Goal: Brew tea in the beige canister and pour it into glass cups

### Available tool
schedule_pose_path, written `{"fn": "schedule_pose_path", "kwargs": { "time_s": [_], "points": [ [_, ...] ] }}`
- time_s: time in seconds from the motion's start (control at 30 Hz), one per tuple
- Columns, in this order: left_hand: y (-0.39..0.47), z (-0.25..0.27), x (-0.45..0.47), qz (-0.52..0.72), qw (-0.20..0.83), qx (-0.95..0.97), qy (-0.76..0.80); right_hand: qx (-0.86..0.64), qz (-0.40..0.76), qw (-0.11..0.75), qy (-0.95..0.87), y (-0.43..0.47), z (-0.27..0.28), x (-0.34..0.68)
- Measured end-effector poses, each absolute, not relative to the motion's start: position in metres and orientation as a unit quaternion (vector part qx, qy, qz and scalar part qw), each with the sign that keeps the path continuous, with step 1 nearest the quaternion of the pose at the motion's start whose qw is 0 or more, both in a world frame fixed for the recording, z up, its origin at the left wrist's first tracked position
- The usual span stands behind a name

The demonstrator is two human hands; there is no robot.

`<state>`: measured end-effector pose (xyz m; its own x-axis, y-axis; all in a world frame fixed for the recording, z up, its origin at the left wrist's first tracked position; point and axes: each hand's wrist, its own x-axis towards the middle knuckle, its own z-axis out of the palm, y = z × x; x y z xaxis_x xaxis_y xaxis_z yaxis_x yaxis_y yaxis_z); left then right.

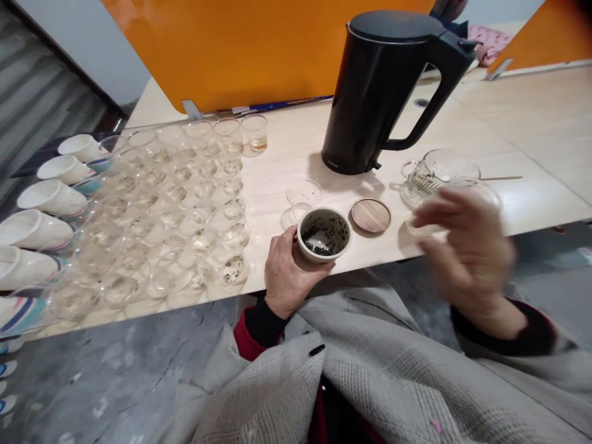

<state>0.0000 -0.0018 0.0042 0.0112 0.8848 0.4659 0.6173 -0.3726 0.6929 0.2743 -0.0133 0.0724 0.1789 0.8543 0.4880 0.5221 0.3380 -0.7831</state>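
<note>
My left hand (289,274) is wrapped around a pale ceramic tea cup (324,235) at the table's front edge. The cup is tilted towards me, and dark wet tea leaves cling to its inside wall and bottom. To the right, my right hand (467,253) is raised over the table edge and smeared by motion. A ribbed glass pitcher (423,182) stands just behind it. Something pale lies partly hidden by its fingers; I cannot make out what it is. A round wooden coaster (371,215) lies between the hands, and a small clear glass (303,200) is behind the cup.
Rows of clear cups (176,197), many with pale liquid, cover the table's left side. Paper cups (50,197) line the far left. A black electric kettle (377,92) stands at the back before an orange partition (259,55). A thin stick (502,178) extends right from the pitcher area.
</note>
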Motion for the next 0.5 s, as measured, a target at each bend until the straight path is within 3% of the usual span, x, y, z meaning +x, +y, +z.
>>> {"fn": "schedule_pose_path", "kwargs": {
  "time_s": [0.13,0.5],
  "points": [
    [-0.005,0.004,0.0,0.447,0.13,0.7,0.541,-0.43,0.209,0.465,-0.745,0.002,0.055,0.223],
    [-0.006,0.007,-0.002,0.455,0.118,0.718,0.512,-0.443,0.248,0.482,-0.714,-0.005,0.037,0.249]
  ]
}}
